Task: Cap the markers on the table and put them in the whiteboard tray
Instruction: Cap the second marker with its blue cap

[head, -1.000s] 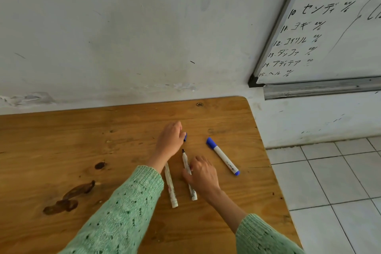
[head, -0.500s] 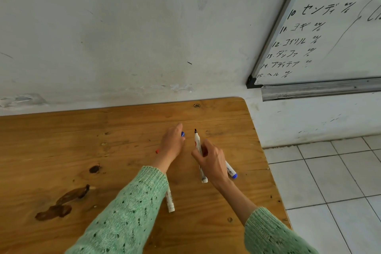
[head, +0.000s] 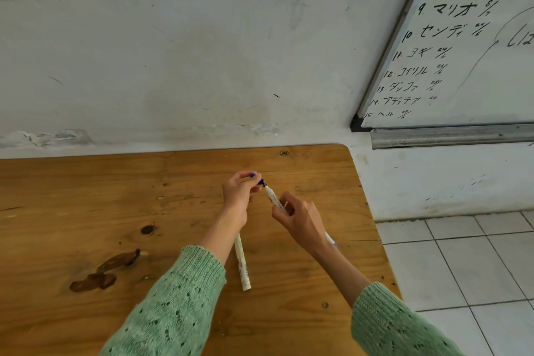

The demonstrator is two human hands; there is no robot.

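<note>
My right hand [head: 300,218] grips a white marker [head: 274,199] above the wooden table [head: 86,205], its dark tip pointing up and left. My left hand [head: 238,192] pinches a blue cap [head: 261,181] right at that tip; whether the two touch I cannot tell. A second white marker [head: 242,264] lies on the table, its upper end hidden under my left wrist. Behind my right wrist only a small end of the blue-capped marker [head: 331,239] shows. The metal whiteboard tray [head: 450,137] runs along the bottom of the whiteboard [head: 474,61] at the upper right.
The table's right edge [head: 372,228] drops to a tiled floor [head: 468,263]. The white wall [head: 173,52] stands right behind the table. Dark knots [head: 107,269] mark the wood at the left.
My right hand picked the marker off the table and raised it. My left hand lifted the blue cap and brought it to the marker's tip.
</note>
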